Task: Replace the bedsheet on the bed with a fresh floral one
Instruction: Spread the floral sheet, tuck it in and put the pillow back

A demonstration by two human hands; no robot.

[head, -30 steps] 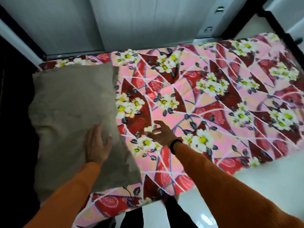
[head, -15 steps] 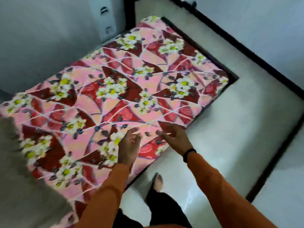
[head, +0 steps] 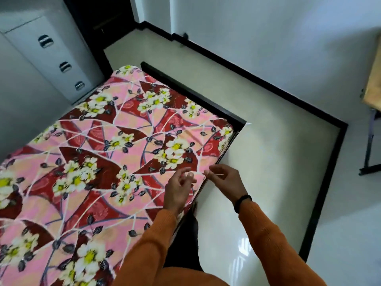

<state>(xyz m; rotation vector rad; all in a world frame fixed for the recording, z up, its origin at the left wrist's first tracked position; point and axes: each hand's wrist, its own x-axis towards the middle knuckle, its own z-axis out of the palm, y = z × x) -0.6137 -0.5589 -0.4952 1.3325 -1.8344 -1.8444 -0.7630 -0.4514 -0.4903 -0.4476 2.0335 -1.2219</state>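
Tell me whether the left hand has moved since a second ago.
Yes. The left hand left the pillow and moved along the floral bedsheet toward the foot end.

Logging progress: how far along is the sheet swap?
Done: floral sheet covers the bed, flat to the far corner. In hand: both hands, left hand and right hand, hover at the near edge, gripping nothing clearly. Left: maybe final edge tidying; the pillow isn't in view.

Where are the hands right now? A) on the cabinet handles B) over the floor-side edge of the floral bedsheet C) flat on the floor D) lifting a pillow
B: the left hand and right hand sit side by side above the edge of the floral bedsheet nearest the floor, far from the cabinet; no pillow is in view.
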